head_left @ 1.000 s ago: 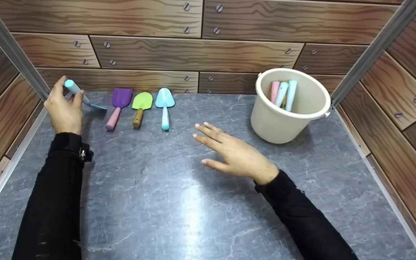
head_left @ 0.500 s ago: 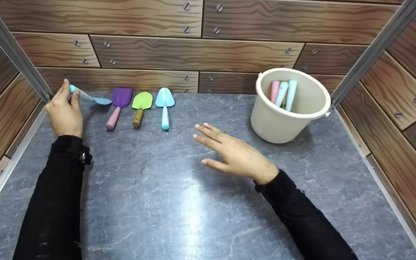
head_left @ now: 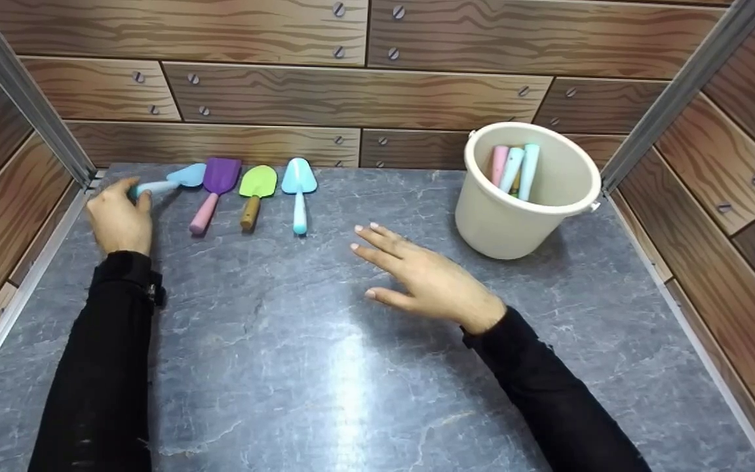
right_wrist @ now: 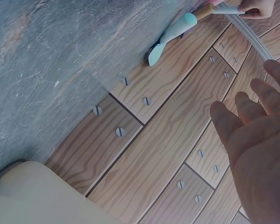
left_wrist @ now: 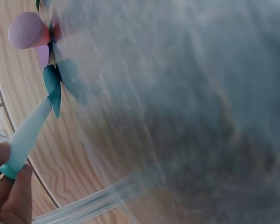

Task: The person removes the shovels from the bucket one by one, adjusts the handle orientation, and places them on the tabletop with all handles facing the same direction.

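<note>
At the back left of the table, my left hand (head_left: 120,217) pinches the handle end of a light-blue toy trowel (head_left: 158,186). Its blade lies close beside a purple toy shovel with a pink handle (head_left: 204,213). In the left wrist view, thumb and fingers grip the pale handle (left_wrist: 29,129), and the teal blade points away. A green toy shovel with a brown handle (head_left: 259,183) and another light-blue trowel (head_left: 299,196) lie further right in the row. My right hand (head_left: 433,282) hovers over the middle of the table with straight, spread fingers, holding nothing.
A cream bucket (head_left: 508,229) stands at the back right, with several toy tool handles (head_left: 514,172) sticking up inside. Wood-patterned walls (head_left: 272,92) enclose the back and sides of the grey marbled table (head_left: 272,367). Metal strips run along the corners.
My left hand has lowered the light-blue trowel, and its handle has tipped from raised to nearly flat. The blade has swung back towards the wall and the purple shovel. My right hand stays put.
</note>
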Demonstrator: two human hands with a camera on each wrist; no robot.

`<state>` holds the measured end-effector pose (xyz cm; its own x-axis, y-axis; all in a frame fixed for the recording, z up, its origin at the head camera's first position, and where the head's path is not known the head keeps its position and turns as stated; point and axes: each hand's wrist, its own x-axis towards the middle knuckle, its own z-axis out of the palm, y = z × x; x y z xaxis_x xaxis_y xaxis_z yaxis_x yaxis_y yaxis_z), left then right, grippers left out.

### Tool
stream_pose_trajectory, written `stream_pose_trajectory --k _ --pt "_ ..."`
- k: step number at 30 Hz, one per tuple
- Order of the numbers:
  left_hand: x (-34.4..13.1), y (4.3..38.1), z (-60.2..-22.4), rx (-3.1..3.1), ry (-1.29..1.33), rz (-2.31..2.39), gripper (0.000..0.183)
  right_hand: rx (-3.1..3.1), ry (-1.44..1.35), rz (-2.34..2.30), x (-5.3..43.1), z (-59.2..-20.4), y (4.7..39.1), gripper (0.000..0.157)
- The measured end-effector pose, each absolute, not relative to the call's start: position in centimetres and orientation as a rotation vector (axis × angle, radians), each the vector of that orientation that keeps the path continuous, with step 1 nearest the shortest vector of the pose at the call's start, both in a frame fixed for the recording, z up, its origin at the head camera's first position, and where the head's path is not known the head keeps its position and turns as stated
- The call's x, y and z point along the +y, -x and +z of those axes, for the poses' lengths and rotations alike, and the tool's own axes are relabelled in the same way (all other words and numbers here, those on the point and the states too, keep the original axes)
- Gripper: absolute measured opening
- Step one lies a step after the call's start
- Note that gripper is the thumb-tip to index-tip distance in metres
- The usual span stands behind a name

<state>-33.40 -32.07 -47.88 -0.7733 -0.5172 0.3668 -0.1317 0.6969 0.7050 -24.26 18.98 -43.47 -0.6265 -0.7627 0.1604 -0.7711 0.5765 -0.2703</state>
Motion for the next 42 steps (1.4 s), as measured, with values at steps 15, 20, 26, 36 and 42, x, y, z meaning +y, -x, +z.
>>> stream_pose_trajectory --k 15,20,26,36,42 --pt "-32.5 32.9 -48.5 -2.731 -0.458 -0.782 0.041 -2.762 -1.347 0.471 18.9 -43.5 24.3 0.077" --pt "-32.2 33.0 -48.5 -2.806 -0.434 -0.764 0.041 -2.763 -1.348 0.479 19.0 -43.5 24.3 0.077" --pt "-31.3 33.3 -47.9 -2.764 -0.401 -0.717 0.046 -2.757 -1.34 0.487 19.2 -43.2 24.3 0.076" --pt "-28.3 33.3 -46.1 -2.628 -0.375 -0.756 0.055 -2.754 -1.304 0.485 19.5 -42.8 24.3 0.077" --pt "-26.3 33.4 -45.4 -2.589 -0.313 -0.802 0.065 -2.757 -1.29 0.471 19.8 -42.5 24.3 0.077"
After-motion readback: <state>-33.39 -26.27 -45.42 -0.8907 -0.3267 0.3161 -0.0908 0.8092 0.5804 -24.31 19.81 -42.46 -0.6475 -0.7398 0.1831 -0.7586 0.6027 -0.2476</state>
